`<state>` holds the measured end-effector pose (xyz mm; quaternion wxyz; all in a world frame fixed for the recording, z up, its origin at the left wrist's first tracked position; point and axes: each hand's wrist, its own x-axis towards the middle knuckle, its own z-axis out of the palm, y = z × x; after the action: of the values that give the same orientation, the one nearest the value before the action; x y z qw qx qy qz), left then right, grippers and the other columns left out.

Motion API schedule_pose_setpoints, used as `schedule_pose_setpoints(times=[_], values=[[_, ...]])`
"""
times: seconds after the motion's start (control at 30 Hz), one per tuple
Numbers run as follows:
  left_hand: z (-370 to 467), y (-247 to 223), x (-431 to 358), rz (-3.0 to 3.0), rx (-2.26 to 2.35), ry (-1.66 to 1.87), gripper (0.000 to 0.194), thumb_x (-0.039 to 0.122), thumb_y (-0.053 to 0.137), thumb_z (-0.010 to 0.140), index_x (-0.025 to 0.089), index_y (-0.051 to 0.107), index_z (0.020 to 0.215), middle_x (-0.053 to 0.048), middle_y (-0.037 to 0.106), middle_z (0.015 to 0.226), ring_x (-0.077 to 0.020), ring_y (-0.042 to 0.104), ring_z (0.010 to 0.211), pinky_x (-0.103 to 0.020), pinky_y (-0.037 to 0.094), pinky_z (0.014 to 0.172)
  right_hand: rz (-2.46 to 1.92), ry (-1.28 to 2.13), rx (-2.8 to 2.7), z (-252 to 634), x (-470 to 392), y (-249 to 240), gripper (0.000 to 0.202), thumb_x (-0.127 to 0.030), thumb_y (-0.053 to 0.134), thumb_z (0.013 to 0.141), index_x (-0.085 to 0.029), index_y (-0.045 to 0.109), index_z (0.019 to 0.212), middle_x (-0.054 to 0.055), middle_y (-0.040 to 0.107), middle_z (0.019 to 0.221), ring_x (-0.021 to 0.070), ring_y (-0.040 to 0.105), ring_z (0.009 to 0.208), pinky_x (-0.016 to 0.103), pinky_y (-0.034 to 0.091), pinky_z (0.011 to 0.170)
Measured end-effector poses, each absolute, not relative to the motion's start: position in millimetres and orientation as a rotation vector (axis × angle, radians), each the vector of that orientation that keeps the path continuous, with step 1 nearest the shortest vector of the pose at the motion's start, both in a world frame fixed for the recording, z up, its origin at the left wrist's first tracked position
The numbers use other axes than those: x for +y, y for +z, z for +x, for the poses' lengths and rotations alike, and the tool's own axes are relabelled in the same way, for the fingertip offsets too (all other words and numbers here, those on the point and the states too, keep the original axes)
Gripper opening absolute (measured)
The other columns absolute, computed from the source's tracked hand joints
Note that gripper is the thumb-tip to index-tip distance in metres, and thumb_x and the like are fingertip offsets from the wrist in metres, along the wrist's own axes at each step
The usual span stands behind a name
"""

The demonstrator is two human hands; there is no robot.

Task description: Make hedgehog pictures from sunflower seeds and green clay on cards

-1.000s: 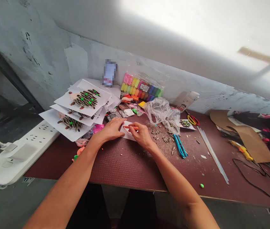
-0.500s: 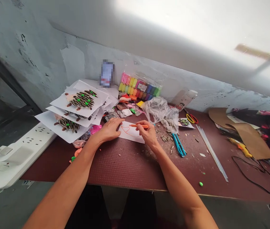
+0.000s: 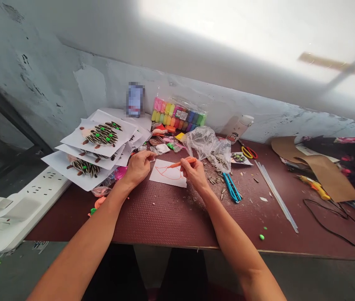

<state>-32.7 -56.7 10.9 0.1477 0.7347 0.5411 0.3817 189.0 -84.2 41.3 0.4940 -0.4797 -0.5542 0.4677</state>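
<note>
A small white paper card (image 3: 164, 179) lies on the table with an orange outline drawn on it. Over its right side, my right hand (image 3: 194, 172) pinches an orange marker (image 3: 182, 162), the tip pointing left at the drawn lines. My left hand (image 3: 140, 167) is curled closed just beyond the card's left edge, apart from it; whatever its fingers hold, if anything, is hidden. Behind the card are a clear plastic bag (image 3: 201, 140) and sunflower seeds (image 3: 216, 179). A blue utility knife (image 3: 232, 188) lies right of my right hand.
Stacked hedgehog pictures (image 3: 67, 144) made with seeds stand at left, beside a white power strip (image 3: 36, 196). Coloured clay packs (image 3: 177, 115) lean on the wall near a bottle (image 3: 240, 127). At right are scissors (image 3: 249, 151), glue sticks (image 3: 277, 196) and a yellow glue gun (image 3: 315, 187).
My left hand has come off the card's left edge and curled, moving left. The marker in my right hand now lies more slanted, its tip slightly further left. The view has shifted a little.
</note>
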Motion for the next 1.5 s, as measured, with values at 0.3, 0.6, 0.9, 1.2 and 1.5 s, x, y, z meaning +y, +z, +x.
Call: schedule_pose_setpoints(times=[0.3, 0.6, 0.9, 1.2, 1.5], values=[[-27, -3, -50, 2.338, 1.499, 0.779, 0.050, 0.004, 0.041, 0.084, 0.019, 0.073, 0.120, -0.009, 0.074, 0.113, -0.0245, 0.064, 0.104, -0.037, 0.051, 0.098, -1.141, 1.232, -1.250, 188, -80, 35, 0.035, -0.051, 0.064, 0.074, -0.022, 0.050, 0.063, -0.008, 0.042, 0.045, 0.0051, 0.031, 0.037, 0.020, 0.023, 0.037], [-25, 6, -42, 2.439, 1.513, 0.573, 0.032, 0.015, 0.049, 0.084, 0.021, 0.075, 0.100, -0.008, 0.072, 0.101, -0.0243, 0.063, 0.101, -0.036, 0.051, 0.095, -1.125, 1.270, -1.239, 193, -80, 43, 0.043, -0.058, 0.060, 0.078, -0.017, 0.067, 0.085, 0.005, 0.074, 0.070, 0.0082, 0.050, 0.043, 0.018, 0.032, 0.036], [-17, 27, -19, 2.365, 1.489, 0.339, 0.018, 0.017, 0.059, 0.070, 0.020, 0.075, 0.078, -0.006, 0.074, 0.078, -0.0212, 0.066, 0.075, -0.028, 0.047, 0.068, -1.221, 1.108, -1.311, 192, -81, 39, 0.019, -0.037, 0.067, 0.068, -0.019, 0.060, 0.069, -0.002, 0.060, 0.060, 0.0082, 0.047, 0.045, 0.020, 0.032, 0.039], [-22, 22, -19, 2.209, 1.352, 0.457, 0.019, 0.025, 0.057, 0.072, 0.017, 0.071, 0.081, -0.004, 0.073, 0.078, -0.0175, 0.063, 0.071, -0.026, 0.043, 0.065, -1.231, 1.016, -1.473, 203, -88, 31, 0.025, -0.043, 0.064, 0.076, -0.019, 0.062, 0.070, 0.000, 0.062, 0.066, 0.0096, 0.048, 0.052, 0.022, 0.035, 0.047], [-21, 22, -24, 2.210, 1.402, 0.464, 0.016, 0.023, 0.057, 0.074, 0.018, 0.070, 0.081, -0.004, 0.072, 0.077, -0.0189, 0.063, 0.073, -0.027, 0.043, 0.066, -1.226, 1.055, -1.282, 206, -88, 23, 0.036, -0.055, 0.064, 0.079, -0.019, 0.062, 0.084, -0.002, 0.060, 0.066, 0.0091, 0.048, 0.045, 0.022, 0.035, 0.040]])
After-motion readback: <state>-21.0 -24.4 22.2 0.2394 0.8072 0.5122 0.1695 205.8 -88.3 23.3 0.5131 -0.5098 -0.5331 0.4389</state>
